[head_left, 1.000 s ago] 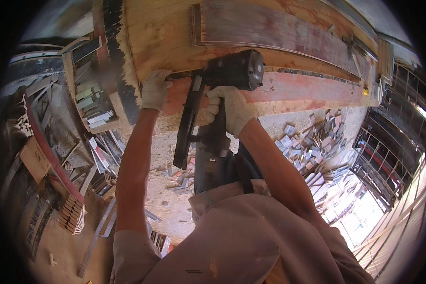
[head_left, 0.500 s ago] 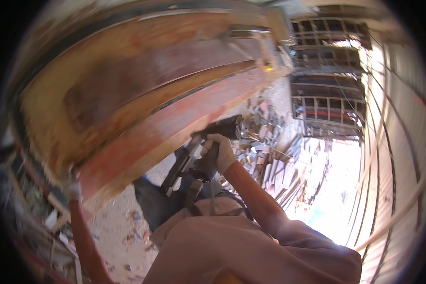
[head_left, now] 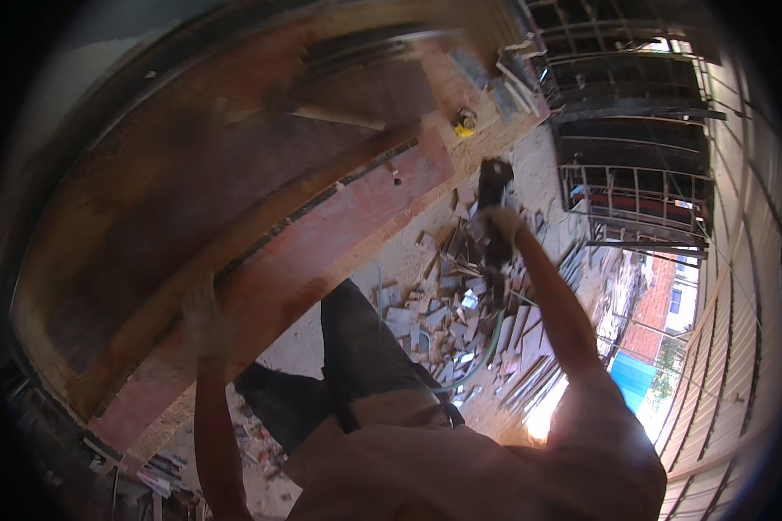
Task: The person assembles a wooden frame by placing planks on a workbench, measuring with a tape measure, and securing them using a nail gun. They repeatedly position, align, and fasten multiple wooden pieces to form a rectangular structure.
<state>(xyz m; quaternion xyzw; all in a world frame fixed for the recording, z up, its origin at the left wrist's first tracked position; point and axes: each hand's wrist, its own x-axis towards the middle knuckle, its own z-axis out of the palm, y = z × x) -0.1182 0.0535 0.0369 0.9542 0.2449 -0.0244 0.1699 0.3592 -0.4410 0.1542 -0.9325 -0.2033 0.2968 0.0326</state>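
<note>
Plank (head_left: 347,227) runs lower-left to upper-right, left hand (head_left: 202,323) on it, looks spread, right hand (head_left: 503,222) gripping nail gun (head_left: 497,180) off its edge.

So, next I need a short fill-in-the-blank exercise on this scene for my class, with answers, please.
1. The person's ____ hand holds the black tool.
2. The other hand, the ____ one, is at the long red board.
3. Past the board's right end sits a small, bright ____ thing.

Missing words: right; left; yellow.
</note>
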